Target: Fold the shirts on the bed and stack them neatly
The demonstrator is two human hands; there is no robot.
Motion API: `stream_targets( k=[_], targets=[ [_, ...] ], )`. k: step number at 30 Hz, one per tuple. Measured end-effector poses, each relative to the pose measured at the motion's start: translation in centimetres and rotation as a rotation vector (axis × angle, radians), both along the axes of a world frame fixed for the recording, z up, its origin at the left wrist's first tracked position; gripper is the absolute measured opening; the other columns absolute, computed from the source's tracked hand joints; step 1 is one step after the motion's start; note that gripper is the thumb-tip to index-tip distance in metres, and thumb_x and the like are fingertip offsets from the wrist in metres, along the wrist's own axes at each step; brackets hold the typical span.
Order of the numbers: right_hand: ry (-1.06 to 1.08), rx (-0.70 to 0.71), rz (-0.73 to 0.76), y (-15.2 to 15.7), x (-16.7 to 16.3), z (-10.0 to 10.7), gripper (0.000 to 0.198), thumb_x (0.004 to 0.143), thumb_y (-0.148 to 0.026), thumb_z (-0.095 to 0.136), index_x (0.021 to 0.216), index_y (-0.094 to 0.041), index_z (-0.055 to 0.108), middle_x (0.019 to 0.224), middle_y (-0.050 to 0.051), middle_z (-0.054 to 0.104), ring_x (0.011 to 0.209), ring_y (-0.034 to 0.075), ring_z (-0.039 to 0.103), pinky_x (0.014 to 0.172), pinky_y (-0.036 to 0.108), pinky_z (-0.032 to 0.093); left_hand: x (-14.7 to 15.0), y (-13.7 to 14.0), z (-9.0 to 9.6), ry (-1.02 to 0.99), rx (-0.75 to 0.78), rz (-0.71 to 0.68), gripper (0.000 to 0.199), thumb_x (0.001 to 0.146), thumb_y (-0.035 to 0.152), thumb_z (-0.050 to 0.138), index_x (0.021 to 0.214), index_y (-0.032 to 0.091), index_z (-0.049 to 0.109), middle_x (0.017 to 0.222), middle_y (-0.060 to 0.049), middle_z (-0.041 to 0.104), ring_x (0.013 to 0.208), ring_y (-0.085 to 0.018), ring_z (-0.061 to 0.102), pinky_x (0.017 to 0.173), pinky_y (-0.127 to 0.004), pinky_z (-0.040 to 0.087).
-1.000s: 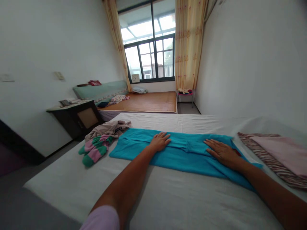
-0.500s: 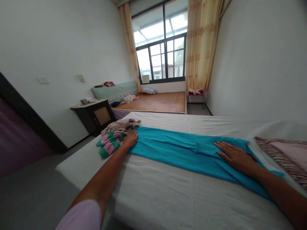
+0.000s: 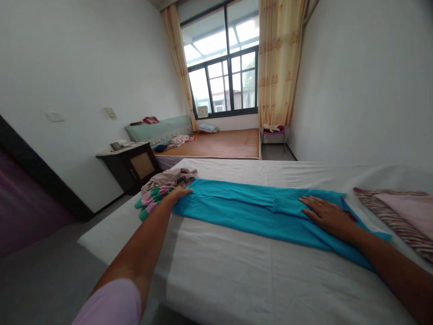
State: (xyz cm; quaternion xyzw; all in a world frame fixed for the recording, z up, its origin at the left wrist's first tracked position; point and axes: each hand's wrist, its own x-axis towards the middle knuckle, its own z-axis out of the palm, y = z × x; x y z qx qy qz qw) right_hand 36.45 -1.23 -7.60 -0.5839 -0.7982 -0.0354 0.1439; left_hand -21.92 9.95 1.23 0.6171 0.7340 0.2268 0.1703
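Observation:
A long turquoise garment (image 3: 237,212) lies folded lengthwise across the white-sheeted bed (image 3: 219,271), with a few creases along its middle. At its left end my left hand (image 3: 181,194) is closed on the edge, thumb on top and the other fingers mostly hidden. My right hand (image 3: 324,216) lies flat on the right part of the garment, fingers stretched out. A small dark red patch (image 3: 351,216) shows beside the right wrist. Just behind my left hand are pink-and-green striped socks (image 3: 152,201) and a crumpled beige cloth (image 3: 165,178).
Folded striped and pink fabric (image 3: 399,207) rests at the bed's right side. Beyond the bed stand a dark cabinet (image 3: 135,167) and a second bed with a brown mat (image 3: 226,142). A small stool (image 3: 273,131) holding cloth stands below the curtain (image 3: 275,67).
My left hand has gone from lying flat on the garment's left end to gripping its edge, shifting slightly left. My right hand stays flat on the fabric. The view has turned slightly.

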Motion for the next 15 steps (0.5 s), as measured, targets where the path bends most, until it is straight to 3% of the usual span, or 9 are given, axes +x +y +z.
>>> stream_targets(
  k=[4,8,12,15],
  targets=[
    [0.003,0.000,-0.013,-0.2,-0.4,0.5,0.065,0.090,-0.063,0.027,0.138,-0.025,0.048,0.144,0.004,0.047,0.134,0.027,0.039,0.112,0.045,0.029,1.5,-0.8,0.6,-0.018,-0.007,-0.050,0.029,0.072,0.041,0.063,0.080,0.013,0.061,0.072,-0.005,0.065,0.078,-0.024,0.063,0.061,-0.027,0.047],
    [0.016,0.003,-0.014,-0.6,-0.7,1.0,0.064,0.090,-0.062,0.027,0.138,-0.025,0.048,0.143,0.005,0.047,0.134,0.027,0.040,0.112,0.046,0.029,4.2,-1.2,2.6,0.023,0.039,-0.127,0.027,0.073,0.036,0.059,0.088,0.013,0.061,0.079,-0.005,0.067,0.083,-0.023,0.063,0.066,-0.028,0.049],
    [0.019,0.011,-0.018,-0.8,-1.0,1.3,0.061,0.091,-0.059,0.028,0.137,-0.024,0.049,0.143,0.006,0.048,0.133,0.027,0.040,0.112,0.046,0.028,9.4,-1.4,4.7,0.123,0.089,-0.285,0.025,0.073,0.032,0.059,0.090,0.014,0.063,0.091,-0.008,0.069,0.094,-0.025,0.061,0.082,-0.031,0.047],
    [0.013,0.007,-0.021,-0.9,-1.1,1.5,0.060,0.092,-0.058,0.027,0.138,-0.025,0.048,0.143,0.006,0.047,0.133,0.026,0.040,0.111,0.047,0.029,14.4,-2.1,4.4,0.191,0.102,-0.404,0.023,0.072,0.031,0.061,0.088,0.016,0.066,0.096,-0.010,0.069,0.099,-0.028,0.061,0.089,-0.033,0.043]
  ],
)
